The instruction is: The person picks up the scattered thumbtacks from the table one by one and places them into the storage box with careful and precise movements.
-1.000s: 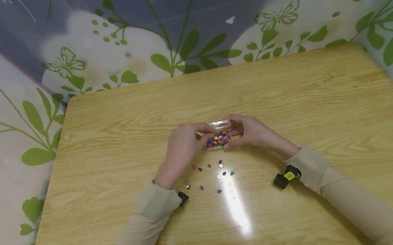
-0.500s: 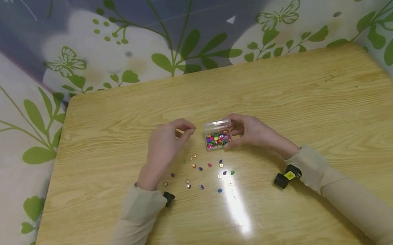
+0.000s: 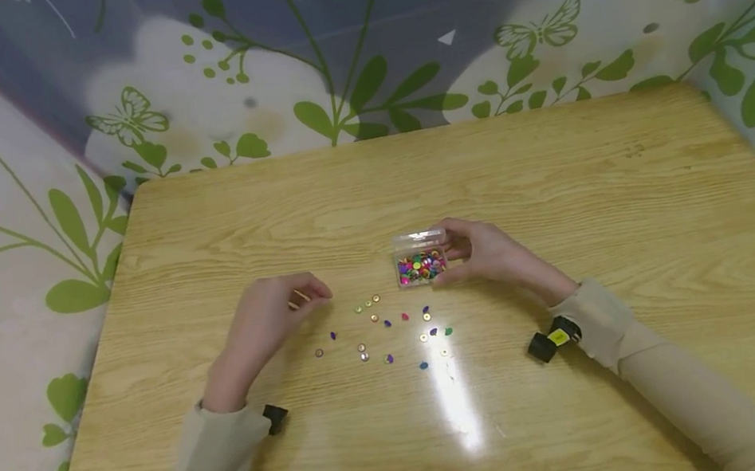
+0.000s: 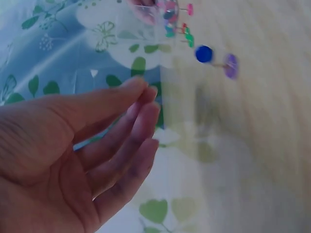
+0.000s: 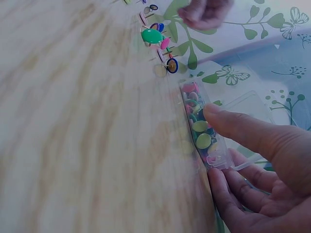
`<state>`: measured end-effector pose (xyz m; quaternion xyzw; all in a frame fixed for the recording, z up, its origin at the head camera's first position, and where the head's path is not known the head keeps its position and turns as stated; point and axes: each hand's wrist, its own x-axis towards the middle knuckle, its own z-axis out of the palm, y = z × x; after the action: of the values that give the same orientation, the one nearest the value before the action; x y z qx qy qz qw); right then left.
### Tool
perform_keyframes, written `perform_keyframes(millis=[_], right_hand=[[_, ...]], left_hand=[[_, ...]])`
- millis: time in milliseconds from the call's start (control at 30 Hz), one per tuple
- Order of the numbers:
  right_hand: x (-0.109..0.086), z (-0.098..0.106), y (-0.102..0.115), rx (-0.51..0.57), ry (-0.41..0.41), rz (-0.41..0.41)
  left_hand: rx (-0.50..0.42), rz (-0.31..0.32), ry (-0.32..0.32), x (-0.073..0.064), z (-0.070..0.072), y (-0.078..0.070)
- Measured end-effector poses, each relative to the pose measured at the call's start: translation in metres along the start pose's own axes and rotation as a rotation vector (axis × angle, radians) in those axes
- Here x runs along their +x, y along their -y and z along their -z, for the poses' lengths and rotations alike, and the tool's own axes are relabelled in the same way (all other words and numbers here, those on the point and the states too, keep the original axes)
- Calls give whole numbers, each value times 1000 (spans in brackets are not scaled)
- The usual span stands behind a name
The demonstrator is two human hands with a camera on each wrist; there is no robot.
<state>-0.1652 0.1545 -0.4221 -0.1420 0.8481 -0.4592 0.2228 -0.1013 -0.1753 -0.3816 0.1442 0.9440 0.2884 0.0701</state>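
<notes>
Plastic box (image 3: 416,241), partly hidden by right fingers (image 5: 223,194), tacks (image 4: 232,66) blurred

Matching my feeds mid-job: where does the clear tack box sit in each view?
Head: the clear box is slightly right of and below centre.
Left wrist: the clear box is at the top edge, near the middle.
Right wrist: the clear box is right of centre.
Shared landmark: the right hand, holding the box in all three views.
</notes>
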Motion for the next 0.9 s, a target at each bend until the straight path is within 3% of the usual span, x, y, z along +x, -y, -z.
perform_keyframes(millis=[233, 333, 533, 900], right_hand=[[1, 1, -1, -1, 1, -3], [1, 2, -1, -4, -1, -1], [0, 1, -1, 4, -1, 10], [0, 0, -1, 20, 4, 5]], left_hand=[[-36, 80, 212, -20, -3, 14], [-52, 90, 254, -23, -5, 15], [-8, 28, 219, -22, -9, 16], [50, 18, 118, -20, -8, 19]])
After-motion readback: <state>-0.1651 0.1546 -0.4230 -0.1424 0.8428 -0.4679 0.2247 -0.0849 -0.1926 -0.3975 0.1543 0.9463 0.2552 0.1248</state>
